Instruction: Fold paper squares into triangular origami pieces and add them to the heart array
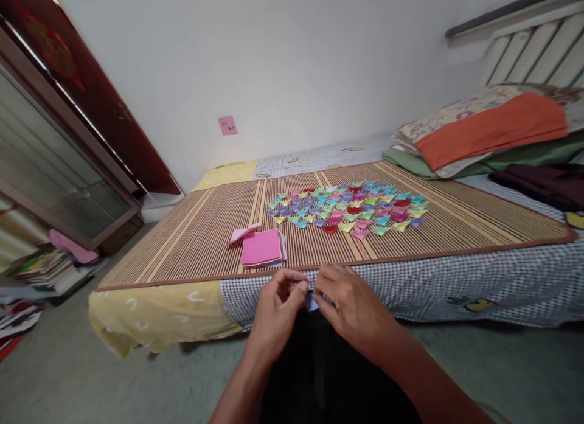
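Between my two hands, just off the bed's front edge, is a small light purple piece of paper [311,302]. My left hand [283,299] has thumb and fingers closed at its left side. On the other side my right hand [340,296] pinches it, fingers bent. Beyond them, on the striped mat [196,241], lies a stack of square paper [261,247] with bright pink on top. A folded pale pink sheet [241,233] rests at its upper left. Farther right, many small folded paper pieces [353,210] in several colours stand in rows.
Folded bedding with an orange cloth [493,129] is piled at the right, beside dark clothing [542,184]. A pink note [227,125] is on the wall. Books [43,269] are stacked at the far left.
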Motion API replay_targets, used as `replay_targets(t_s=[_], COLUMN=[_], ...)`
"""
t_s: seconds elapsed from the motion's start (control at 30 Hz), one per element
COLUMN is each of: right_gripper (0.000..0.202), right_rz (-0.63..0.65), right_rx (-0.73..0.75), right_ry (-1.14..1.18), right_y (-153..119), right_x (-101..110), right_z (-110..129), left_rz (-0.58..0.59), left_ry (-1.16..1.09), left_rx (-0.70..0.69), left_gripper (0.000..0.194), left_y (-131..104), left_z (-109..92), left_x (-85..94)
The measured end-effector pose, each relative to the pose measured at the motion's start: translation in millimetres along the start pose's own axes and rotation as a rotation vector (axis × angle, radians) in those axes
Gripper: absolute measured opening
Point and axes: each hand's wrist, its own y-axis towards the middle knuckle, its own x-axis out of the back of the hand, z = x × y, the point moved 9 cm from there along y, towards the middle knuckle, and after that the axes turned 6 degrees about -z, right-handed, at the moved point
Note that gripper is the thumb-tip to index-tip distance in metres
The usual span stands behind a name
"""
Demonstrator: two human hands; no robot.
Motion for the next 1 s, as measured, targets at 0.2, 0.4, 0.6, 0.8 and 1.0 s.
replay_targets(t_s=[0.2, 0.4, 0.6, 0.8, 1.0], right_gripper=[0.019, 0.023, 0.024, 0.024, 0.024], right_rz=[-0.035, -0.046, -0.016, 0.004, -0.102], right_rx=[0.023, -0.046, -0.093, -0.187, -0.189], right_ry=[-0.001, 0.042, 0.079, 0.176, 0.224], right_y=[-1, -2, 0, 1, -2], right_x=[-1, -1, -3, -1, 15], right_z=[7, 4, 0, -9, -16], left_rz=[-0.089, -0.118, -0.059, 0.000, 0.119], left_ry=[0.286, 0.321, 0.196, 0.031, -0.178], left_rx=[-0.169, -0.194, -0.123, -0.095, 0.096], left_gripper=[0.016, 0.018, 0.022, 0.020, 0.029], left_y=[-3, -7, -5, -7, -9], left_z=[-5, -6, 2, -3, 15], left_x=[-3.1, -2.2, -4.8, -10.2, -5.6])
